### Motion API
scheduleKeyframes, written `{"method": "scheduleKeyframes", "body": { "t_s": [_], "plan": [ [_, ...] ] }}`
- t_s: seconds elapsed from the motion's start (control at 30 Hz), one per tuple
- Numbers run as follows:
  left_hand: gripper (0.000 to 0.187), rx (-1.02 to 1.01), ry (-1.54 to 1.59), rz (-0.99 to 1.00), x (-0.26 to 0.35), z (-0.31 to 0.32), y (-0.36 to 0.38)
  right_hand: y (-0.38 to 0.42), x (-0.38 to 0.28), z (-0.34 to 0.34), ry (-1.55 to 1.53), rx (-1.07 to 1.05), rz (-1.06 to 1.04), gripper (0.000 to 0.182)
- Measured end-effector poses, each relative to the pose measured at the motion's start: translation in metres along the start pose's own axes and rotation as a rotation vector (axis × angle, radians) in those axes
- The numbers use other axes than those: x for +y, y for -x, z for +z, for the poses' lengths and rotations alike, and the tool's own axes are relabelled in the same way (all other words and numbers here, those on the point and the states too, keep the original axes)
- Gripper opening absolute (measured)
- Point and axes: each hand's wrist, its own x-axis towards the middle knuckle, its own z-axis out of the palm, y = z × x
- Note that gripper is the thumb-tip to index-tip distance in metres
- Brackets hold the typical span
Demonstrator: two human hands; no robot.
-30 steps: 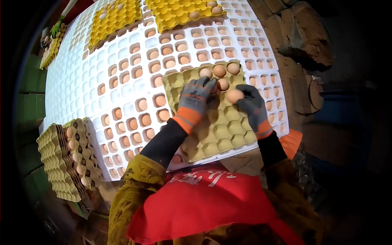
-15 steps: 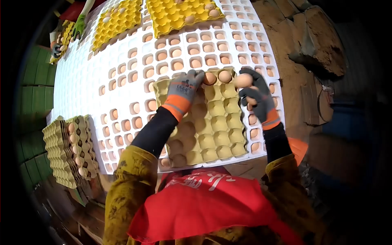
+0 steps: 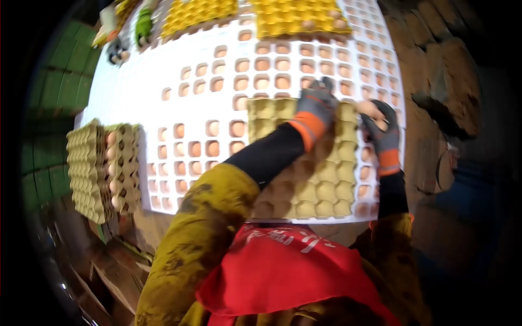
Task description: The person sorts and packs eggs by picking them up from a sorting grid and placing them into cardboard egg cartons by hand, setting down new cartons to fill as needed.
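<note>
The olive-green pulp egg tray [image 3: 304, 163] lies on the near edge of the large white plastic grid of square cells [image 3: 163, 108], and nearly all of its cups that show are bare, so the filling looks barely begun. At the tray's far edge the left hand [image 3: 318, 103], in a grey glove with an orange cuff, rests palm down; whether it grips anything cannot be told. At the tray's far right corner the right hand [image 3: 383, 127] is closed around 1 pale brown egg [image 3: 370, 108]. Many brown eggs [image 3: 261, 64] sit in grid cells beyond the tray.
</note>
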Motion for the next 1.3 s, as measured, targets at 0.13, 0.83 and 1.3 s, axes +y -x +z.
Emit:
{"method": "scheduleKeyframes", "body": {
  "t_s": [0.13,0.83,1.3],
  "plan": [
    [0.018,-0.338,-0.038,0.019,-0.001,-0.053,-0.010,0.010,-0.038,-0.006,-0.105,0.037,0.450,0.037],
    [0.042,0.027,0.237,-0.486,-0.289,-0.104,0.218,0.023,-0.168,0.365,0.175,-0.293,-0.118,0.037],
    [0.034,0.291,0.237,-0.412,-0.339,-0.075,0.244,-0.126,-0.066,0.359,0.694,-0.113,-0.447,0.035]
  ]
}}
